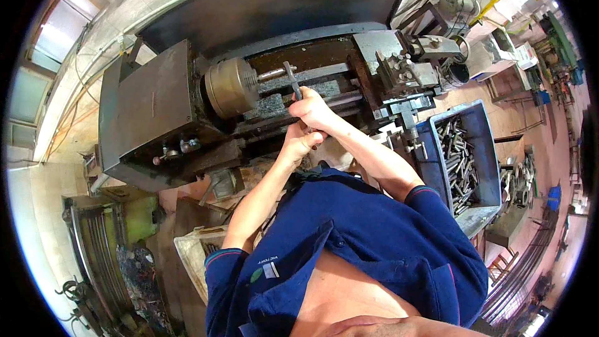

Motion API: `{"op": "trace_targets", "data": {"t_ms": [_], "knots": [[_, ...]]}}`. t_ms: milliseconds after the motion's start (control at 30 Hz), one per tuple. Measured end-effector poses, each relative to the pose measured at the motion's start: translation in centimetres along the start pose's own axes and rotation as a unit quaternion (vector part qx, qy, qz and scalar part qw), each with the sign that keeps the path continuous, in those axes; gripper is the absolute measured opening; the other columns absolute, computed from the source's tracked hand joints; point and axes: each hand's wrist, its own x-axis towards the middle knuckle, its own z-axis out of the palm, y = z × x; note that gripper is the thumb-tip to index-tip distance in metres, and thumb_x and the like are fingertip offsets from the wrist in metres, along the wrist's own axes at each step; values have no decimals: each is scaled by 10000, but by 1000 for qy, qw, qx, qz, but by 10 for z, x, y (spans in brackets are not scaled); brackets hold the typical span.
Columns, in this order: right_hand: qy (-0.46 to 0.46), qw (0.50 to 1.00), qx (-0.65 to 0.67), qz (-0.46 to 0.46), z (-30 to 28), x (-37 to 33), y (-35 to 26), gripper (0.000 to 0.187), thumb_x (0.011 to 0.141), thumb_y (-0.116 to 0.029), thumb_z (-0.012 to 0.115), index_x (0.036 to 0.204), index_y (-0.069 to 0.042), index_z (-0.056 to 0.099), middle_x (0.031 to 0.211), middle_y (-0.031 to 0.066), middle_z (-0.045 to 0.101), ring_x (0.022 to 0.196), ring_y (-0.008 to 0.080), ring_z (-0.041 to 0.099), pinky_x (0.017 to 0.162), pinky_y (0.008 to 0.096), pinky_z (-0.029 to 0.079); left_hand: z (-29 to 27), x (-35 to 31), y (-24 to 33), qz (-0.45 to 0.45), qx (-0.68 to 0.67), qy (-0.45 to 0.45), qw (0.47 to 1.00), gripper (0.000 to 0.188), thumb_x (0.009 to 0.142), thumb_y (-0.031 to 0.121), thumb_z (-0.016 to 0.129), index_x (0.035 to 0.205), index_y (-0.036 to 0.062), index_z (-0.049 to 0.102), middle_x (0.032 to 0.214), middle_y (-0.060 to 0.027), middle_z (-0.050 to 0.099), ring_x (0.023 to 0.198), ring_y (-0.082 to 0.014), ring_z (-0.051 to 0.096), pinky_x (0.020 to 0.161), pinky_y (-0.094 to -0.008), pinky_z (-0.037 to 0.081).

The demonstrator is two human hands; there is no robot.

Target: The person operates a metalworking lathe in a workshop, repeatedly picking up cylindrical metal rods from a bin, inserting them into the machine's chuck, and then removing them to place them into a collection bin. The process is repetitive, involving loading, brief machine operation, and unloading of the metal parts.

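My right hand [311, 108] is closed around a long, slim grey metal tool [292, 78], whose far end points up and away from me. Just below it, my left hand [302, 142] is also closed, apparently on the lower end of the same tool; its fingers partly hide that end. The tool's exact kind is unclear. Its tip crosses close by a short shiny metal rod [272, 74] that sticks out to the right of the lathe chuck [232, 87]. Whether tip and rod touch, I cannot tell.
The lathe headstock [150, 109] stands at left, with control levers [181, 148] on its front. At right are the tool post and carriage [405, 72]. A blue crate [496, 168] holding several metal pieces stands near my right elbow. A dark splash guard [268, 6] rises behind.
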Motion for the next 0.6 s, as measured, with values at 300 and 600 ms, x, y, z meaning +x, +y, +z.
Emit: {"op": "trace_targets", "data": {"t_ms": [300, 600], "knots": [[2, 1000, -13, 28, -5, -5, -7, 247, 603, -140, 592, 771, 0, 478, 671, 86, 508, 643, 179, 498, 573, 319, 424, 3, 2, -8, 15, 2, 29, 999, 461, 604, 260, 738, 938, -7, 564, 774, -16, 589, 658, -94, 543, 511, -198, 416], [26, 999, 24, -8, -16, -10, 0, 226, 610, -138, 578, 764, 4, 493, 657, 75, 495, 632, 162, 472, 571, 309, 413, 7, 12, -19, 27, -32, -2, 999, 421, 606, 234, 759, 900, 4, 566, 786, -24, 593, 665, -87, 535, 523, -198, 396]]}}
